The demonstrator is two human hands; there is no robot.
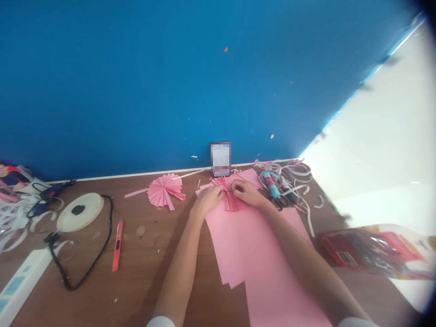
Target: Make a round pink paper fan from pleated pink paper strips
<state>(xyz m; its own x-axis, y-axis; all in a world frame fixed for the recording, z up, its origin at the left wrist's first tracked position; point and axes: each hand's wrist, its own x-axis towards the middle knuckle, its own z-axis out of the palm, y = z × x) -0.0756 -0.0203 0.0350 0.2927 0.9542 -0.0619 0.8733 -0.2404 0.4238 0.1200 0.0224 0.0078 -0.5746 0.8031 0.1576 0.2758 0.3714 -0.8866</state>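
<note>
The pleated pink paper (234, 203) sits just below and right of the frame's centre, narrow at its waist and flaring into ridged fans above and below. The left hand (211, 200) appears to pinch it near that waist, thumb against fingertips; the right hand (251, 192) is curled close at its right side, but whether those fingers grip the paper I cannot tell. It should be very light, springy across the folds and stiffer along them, with little slip but easy to crease or tear; the gathered waist looks the best place to hold, since the loose outer pleats would likely crush. Beneath it, smooth, matte pink sheets (262, 263) overlap with straight edges, running to the bottom of the frame. At centre left, a round pleated rosette (163, 190) rests on the brown, wood-grained table (143, 281), and a slim red cutter (117, 245) lies below it to the left.
</note>
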